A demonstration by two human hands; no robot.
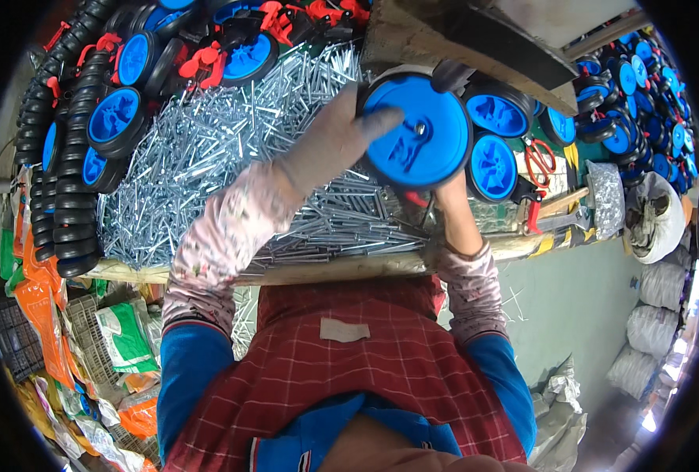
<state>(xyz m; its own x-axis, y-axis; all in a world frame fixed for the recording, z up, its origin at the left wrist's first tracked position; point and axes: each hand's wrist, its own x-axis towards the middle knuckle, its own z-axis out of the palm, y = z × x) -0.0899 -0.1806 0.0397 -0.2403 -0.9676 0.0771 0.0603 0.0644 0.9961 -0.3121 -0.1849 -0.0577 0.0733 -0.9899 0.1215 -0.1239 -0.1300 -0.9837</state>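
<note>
A blue wheel with a black tyre [417, 153] is held up, tilted, over the front of the workbench, with a small metal piece at its hub. My left hand [330, 141], in a grey glove, grips its left side, one blurred finger lying across the blue face toward the hub. From behind and below, my right hand [453, 200] supports the same wheel; most of that hand is hidden by it. Under my left forearm spreads a big heap of long shiny metal bolts [200, 149]. More blue wheels [493, 165] lie just right of the held one.
Black tyres in stacks [76, 212] and red plastic brackets [205, 64] line the bench's left and back. A wooden and metal beam [507, 51] overhangs the back right. Red-handled scissors [540, 163] lie on the right. White sacks [655, 216] stand beyond the bench's right end.
</note>
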